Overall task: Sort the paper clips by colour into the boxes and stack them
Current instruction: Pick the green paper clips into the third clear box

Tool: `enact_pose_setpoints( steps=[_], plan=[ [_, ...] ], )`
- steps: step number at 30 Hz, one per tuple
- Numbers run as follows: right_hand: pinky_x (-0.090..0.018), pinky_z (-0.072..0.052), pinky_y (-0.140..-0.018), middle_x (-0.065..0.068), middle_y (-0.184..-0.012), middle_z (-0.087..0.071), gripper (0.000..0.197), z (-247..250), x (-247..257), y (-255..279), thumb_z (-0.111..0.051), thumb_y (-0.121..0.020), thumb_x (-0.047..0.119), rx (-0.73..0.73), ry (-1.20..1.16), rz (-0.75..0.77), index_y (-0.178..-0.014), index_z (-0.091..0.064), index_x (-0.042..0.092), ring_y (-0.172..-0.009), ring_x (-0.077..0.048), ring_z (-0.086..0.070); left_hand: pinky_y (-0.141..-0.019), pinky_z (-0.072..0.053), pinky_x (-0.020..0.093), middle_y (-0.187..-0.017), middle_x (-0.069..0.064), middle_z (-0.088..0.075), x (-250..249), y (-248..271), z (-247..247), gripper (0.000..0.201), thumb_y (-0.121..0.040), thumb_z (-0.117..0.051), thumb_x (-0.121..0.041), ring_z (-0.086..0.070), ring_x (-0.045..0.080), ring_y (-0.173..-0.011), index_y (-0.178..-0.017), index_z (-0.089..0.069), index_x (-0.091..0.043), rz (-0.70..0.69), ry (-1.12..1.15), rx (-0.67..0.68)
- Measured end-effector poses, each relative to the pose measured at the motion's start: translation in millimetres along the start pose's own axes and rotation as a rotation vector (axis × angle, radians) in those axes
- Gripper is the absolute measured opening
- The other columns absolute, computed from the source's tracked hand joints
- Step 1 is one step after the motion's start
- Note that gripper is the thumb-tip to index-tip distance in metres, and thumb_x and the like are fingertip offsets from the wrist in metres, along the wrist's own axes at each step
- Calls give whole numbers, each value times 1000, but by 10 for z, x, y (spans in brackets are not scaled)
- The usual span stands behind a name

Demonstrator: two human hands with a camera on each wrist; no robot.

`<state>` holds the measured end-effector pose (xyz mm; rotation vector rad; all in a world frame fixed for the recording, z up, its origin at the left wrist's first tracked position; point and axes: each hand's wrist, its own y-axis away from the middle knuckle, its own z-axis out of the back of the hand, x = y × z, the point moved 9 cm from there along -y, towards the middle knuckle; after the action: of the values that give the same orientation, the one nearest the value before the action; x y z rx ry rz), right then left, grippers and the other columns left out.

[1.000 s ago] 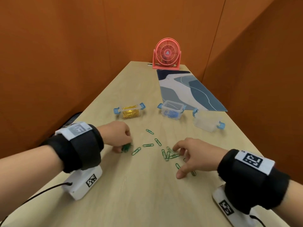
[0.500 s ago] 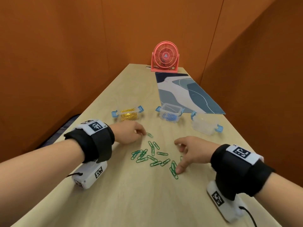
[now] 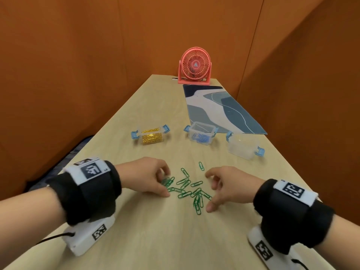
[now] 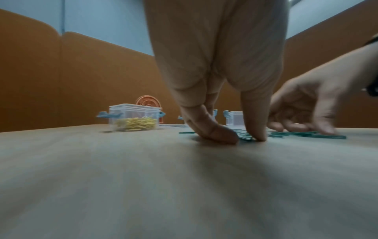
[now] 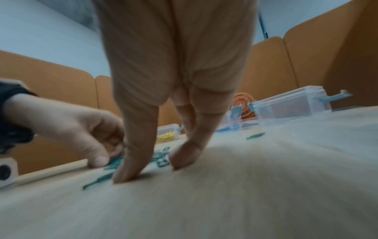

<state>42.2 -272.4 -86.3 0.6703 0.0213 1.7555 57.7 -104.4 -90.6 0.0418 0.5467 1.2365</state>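
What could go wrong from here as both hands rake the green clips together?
One green clip lies apart from the green clips, beyond both hands, and could be missed in the sweep. The left hand and right hand gather with fingertips on the table; overlapping clips may snag and drop on the way to the empty box. That box sits by the table's right edge, so a nudge might tip it off.

left hand fingertips down, right hand fingers loosely spread

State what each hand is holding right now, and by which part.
Neither hand plainly holds anything. Left hand and right hand have fingertips on the table, flanking the green paper clips.
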Motion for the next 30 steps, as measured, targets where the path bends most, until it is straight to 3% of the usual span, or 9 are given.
enact_pose_setpoints(
  steps=[3,7,11,13,15,17,19,24,30],
  plan=[
    [-20,-45,-77,7,-103,-55,81,-16,205,-65,-86,-60,34,-25,32,103,-131,-49,20,-81,-7,-53,-75,-44,17,-105,-10,-55,-261,-68,45,53,-74,-72,-48,-53,4,-84,-119,-54,-27,-104,-35,-63],
    [-32,-40,-103,4,-132,-33,121,43,98,-53,-87,-46,51,-42,122,39,-144,-22,24,-118,-15,-41,-102,-38,26,-129,-9,-36,-146,-82,143,100,-56,-73,-67,-40,10,-118,-139,-33,-29,-81,-54,-71],
    [-41,-36,-107,1,-137,-27,123,18,99,-111,-84,-45,58,-3,247,-24,-144,-22,23,-128,-20,-29,-111,-30,30,-132,-11,-26,-167,-142,-32,114,-50,-75,-70,-31,11,-126,-144,-23,-33,-61,-138,64],
    [-34,-39,-103,1,-132,-33,109,1,196,-141,-84,-50,52,-6,209,30,-141,-32,24,-120,-18,-38,-103,-36,21,-126,-10,-31,-333,-155,-92,105,-53,-78,-64,-40,8,-115,-141,-30,-32,-132,-114,50],
    [-23,-43,-86,1,-123,-42,88,-5,308,-135,-84,-57,45,-38,153,109,-132,-46,21,-100,-13,-47,-89,-39,14,-121,-8,-38,-449,-142,-99,87,-60,-79,-54,-45,6,-103,-135,-41,-32,-191,-82,6],
    [-15,-38,-64,3,-110,-52,70,9,354,-138,-84,-61,39,-99,117,147,-122,-57,18,-81,-7,-49,-82,-41,15,-116,-6,-46,-467,-127,-59,69,-66,-78,-49,-48,6,-95,-128,-51,-32,-208,-56,-43],
    [-9,-34,-56,5,-98,-57,54,23,362,-152,-82,-65,33,-143,80,161,-113,-63,17,-74,-6,-50,-80,-43,18,-111,-6,-53,-438,-122,-23,54,-70,-76,-45,-52,7,-92,-120,-60,-31,-198,-35,-78],
    [-10,-37,-57,-3,-89,-64,22,14,436,-160,-72,-78,21,-171,89,213,-98,-70,13,-75,-12,-52,-64,-40,9,-86,-13,-60,-427,-97,19,29,-75,-75,-34,-53,2,-74,-103,-71,-26,-187,14,-131],
    [-20,-42,-70,-6,-90,-68,15,48,436,-143,-61,-85,12,-195,99,245,-95,-70,6,-74,-12,-53,-69,-54,16,-84,0,-73,-284,-190,30,18,-73,-78,-17,-65,8,-70,-90,-75,-14,-73,325,-16]
  ],
)
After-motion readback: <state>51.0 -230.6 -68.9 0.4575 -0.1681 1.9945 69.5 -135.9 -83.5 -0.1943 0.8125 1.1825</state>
